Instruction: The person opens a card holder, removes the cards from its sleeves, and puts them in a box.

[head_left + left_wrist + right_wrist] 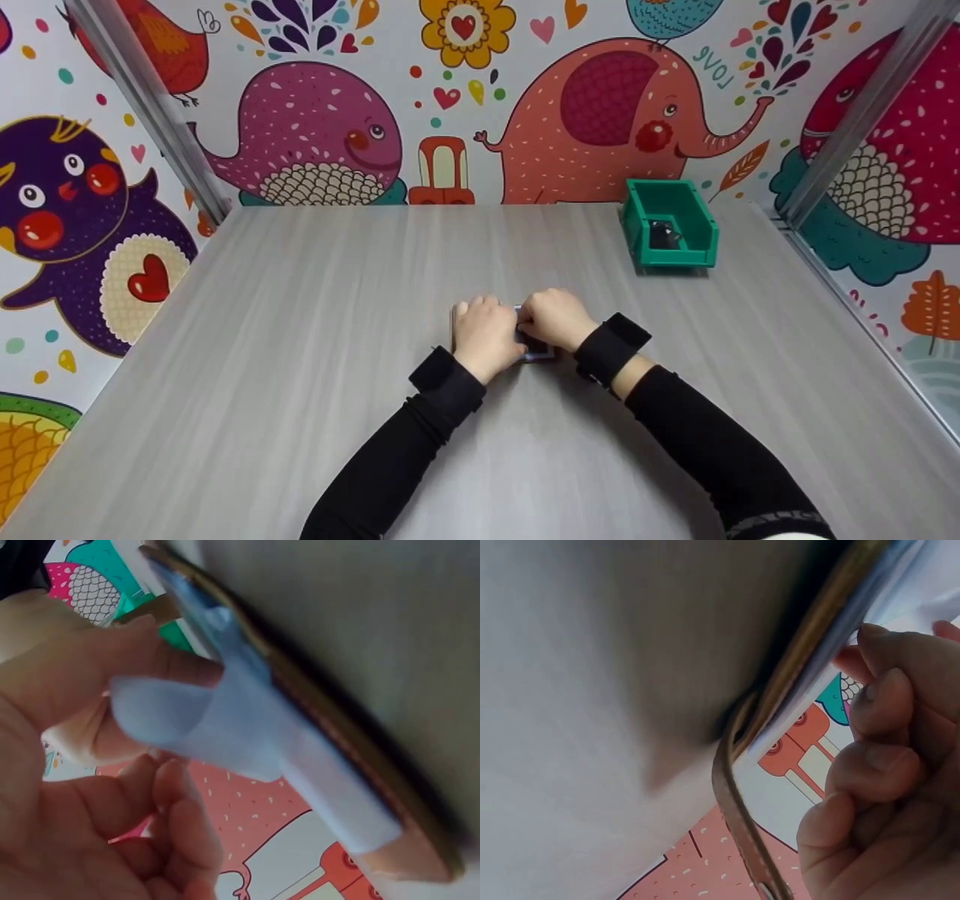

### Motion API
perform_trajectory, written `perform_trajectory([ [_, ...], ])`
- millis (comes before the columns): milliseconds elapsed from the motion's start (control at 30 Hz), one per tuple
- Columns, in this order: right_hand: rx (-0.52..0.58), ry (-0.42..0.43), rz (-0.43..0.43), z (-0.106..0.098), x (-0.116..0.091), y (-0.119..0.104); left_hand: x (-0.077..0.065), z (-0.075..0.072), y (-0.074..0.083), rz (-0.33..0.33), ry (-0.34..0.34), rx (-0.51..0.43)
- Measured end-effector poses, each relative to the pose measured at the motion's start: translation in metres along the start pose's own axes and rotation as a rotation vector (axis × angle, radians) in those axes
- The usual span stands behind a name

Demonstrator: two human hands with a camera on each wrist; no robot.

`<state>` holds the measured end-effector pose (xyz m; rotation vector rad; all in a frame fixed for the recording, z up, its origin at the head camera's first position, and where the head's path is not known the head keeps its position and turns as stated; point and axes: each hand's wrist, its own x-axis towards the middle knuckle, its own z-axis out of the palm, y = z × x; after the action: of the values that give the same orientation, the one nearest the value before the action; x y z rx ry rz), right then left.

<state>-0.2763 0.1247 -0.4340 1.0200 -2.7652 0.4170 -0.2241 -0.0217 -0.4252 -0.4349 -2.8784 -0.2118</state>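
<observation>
A brown, leather-like card holder (pixel 315 716) lies open on the table, with translucent plastic sleeves (pixel 247 705) inside. One whitish sleeve is lifted and bent in the left wrist view. My left hand (pixel 486 337) covers the left part of the holder, its thumb against the raised sleeve and its other fingers curled. On the opposite side my right hand (pixel 556 319) pinches the sleeves' edge between thumb and forefinger. A thin strap (pixel 739 810) with a metal snap hangs out from the cover in the right wrist view. Both hands hide most of the holder from the head view.
At the back right of the table (pixel 322 300) stands a green open bin (pixel 679 256) with a small dark item (pixel 663 234) inside. Walls printed with cartoon animals enclose the back and sides, with metal posts (pixel 161 112) at the corners.
</observation>
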Motion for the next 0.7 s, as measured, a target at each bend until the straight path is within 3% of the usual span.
perform_trajectory([
  [467,-0.012,0.012,-0.038,-0.0004,-0.0004,0.0005,-0.0018,0.0024,0.0016,0.002,0.061,0.041],
  [700,-0.024,0.026,-0.021,-0.0007,-0.0007,-0.0009,-0.0037,0.0024,-0.0010,0.015,0.138,0.016],
])
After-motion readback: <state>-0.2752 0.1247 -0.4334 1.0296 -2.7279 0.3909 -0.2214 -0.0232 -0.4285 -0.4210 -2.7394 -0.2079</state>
